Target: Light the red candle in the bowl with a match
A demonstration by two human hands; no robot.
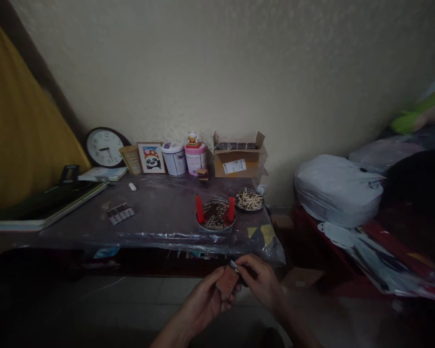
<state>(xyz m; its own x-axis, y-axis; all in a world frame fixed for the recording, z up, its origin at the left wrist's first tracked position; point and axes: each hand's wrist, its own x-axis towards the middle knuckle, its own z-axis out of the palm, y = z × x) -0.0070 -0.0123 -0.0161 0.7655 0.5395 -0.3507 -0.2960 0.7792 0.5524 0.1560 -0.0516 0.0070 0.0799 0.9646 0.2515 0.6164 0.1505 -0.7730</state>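
Just in front of the table's front edge, my left hand (205,299) holds a small brownish-orange matchbox (227,281), its thumb on one side and its fingers curled beneath. At the far end of the box, my right hand (263,280) pinches with thumb and fingertips at a small pale piece, which looks like the end of the inner tray. Whether a match is in those fingertips cannot be made out. On the table beyond stand two red candles (199,209) in a metal dish (215,229) with dark, burnt bits. To its right, a second dish (250,209) holds many loose matchsticks.
The plastic-covered table (159,203) carries an open cardboard box (239,164), a clock (105,147), a picture frame (151,158), two tubs (174,159) and a strip of small dark packs (120,212). White bags (337,188) are heaped at right.
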